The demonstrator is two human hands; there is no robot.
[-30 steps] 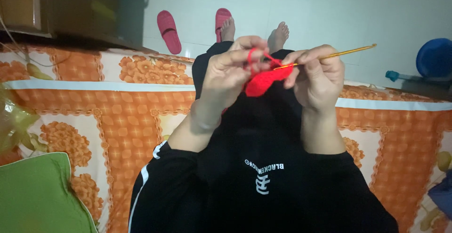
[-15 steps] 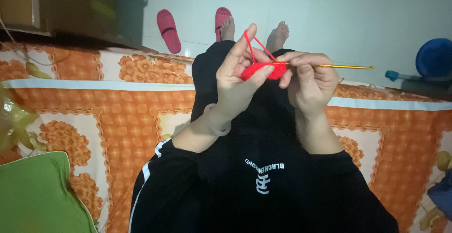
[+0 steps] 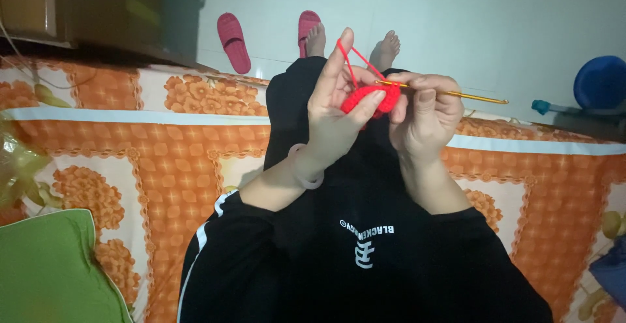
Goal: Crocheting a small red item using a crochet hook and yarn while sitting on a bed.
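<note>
My left hand (image 3: 336, 111) pinches a small red crochet piece (image 3: 370, 98) between thumb and fingers, raised above my lap. A red yarn strand (image 3: 355, 59) runs from the piece up over my lifted index finger. My right hand (image 3: 424, 114) grips a thin golden crochet hook (image 3: 456, 92), whose tip sits in the red piece and whose handle points to the right. Both hands are close together, nearly touching. A pale bangle (image 3: 306, 166) circles my left wrist. I wear black clothing with white stripes.
I sit on a bed with an orange flowered sheet (image 3: 163, 160). A green cushion (image 3: 52, 271) lies lower left. Two red slippers (image 3: 233, 32) rest on the pale floor by my bare feet (image 3: 385, 49). A blue round object (image 3: 600, 81) is at right, a dark cabinet (image 3: 98, 10) upper left.
The hook has swung from tilted upward to nearly level. My left index finger rose with the yarn strand stretched over it. The red piece shifted slightly between my fingers.
</note>
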